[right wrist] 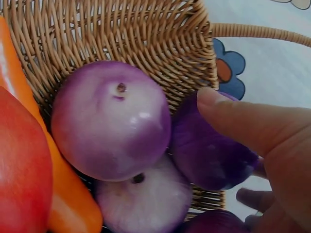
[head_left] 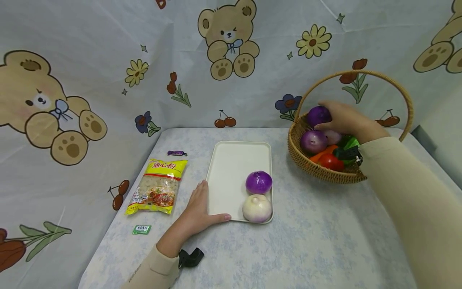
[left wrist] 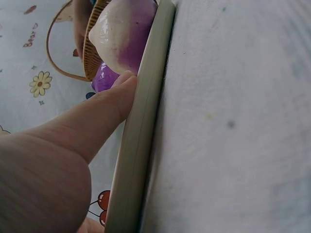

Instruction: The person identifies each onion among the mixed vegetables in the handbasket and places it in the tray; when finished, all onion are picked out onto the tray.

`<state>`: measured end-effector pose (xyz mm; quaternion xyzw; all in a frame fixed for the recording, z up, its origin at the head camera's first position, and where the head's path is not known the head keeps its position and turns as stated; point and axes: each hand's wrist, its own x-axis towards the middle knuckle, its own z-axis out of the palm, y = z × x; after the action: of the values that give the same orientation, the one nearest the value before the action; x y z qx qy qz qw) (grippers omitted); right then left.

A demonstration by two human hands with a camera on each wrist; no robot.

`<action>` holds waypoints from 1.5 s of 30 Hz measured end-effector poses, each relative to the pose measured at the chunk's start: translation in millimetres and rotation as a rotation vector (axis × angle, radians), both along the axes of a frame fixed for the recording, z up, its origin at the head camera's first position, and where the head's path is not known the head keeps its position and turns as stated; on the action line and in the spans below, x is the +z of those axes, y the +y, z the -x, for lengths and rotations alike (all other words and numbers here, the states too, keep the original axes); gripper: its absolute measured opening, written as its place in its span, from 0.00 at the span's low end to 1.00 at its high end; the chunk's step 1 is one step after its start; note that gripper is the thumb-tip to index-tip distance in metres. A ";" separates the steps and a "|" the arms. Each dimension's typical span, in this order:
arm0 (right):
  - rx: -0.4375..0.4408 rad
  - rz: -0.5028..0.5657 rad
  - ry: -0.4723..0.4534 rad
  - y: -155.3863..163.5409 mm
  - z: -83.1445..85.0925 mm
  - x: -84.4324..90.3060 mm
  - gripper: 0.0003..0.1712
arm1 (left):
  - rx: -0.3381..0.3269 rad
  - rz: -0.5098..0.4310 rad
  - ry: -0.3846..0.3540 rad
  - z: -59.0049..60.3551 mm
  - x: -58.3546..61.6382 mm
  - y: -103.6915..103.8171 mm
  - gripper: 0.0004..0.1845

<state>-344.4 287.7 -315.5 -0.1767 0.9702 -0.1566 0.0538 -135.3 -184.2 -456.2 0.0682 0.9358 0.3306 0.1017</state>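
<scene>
Onion of deep purple is gripped by the right hand at the far rim of the wicker basket, at two o'clock on the table; in the right wrist view the thumb and curled fingers are seen wrapped round it. Beside it in the basket a paler purple onion, a whitish onion, an orange piece, a red piece and something green are packed together. The white tray is laid at the centre of the table, and two more onions are seen on its near right corner: a purple one and, touching it at six o'clock, a white one tinged purple. The left hand is pressed flat against the tray's near left corner, fingers straight, thumb along the near rim, nothing held. At nine o'clock from the tray a yellow packet is laid flat, with "通心粉" printed in red. Beyond it a small purple sweet is spotted; nearer, a green wrapper marked "FOX'S".
</scene>
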 end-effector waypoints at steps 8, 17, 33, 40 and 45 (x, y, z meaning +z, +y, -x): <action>0.009 0.030 0.103 0.8 -2.9 -10.5 0.48 | 0.000 0.006 -0.008 -0.1 0.2 1.5 0.78; -0.053 0.105 0.121 5.8 -5.9 -9.9 0.45 | -0.010 0.018 0.009 0.1 -0.6 1.4 0.79; 0.006 0.158 0.227 -3.5 -43.7 1.0 0.46 | -0.015 0.021 0.002 -2.1 0.3 -0.3 0.78; 0.075 0.224 0.228 -24.0 -68.2 15.4 0.44 | -0.014 0.013 0.004 0.4 0.0 -0.8 0.78; 0.155 0.287 0.219 -48.1 -76.5 17.5 0.43 | -0.013 0.015 -0.002 0.9 -0.6 -0.2 0.78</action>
<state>-268.0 239.6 -298.0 -0.2730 0.9214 -0.2685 -0.0659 -136.2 -184.3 -456.8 0.0734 0.9376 0.3232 0.1054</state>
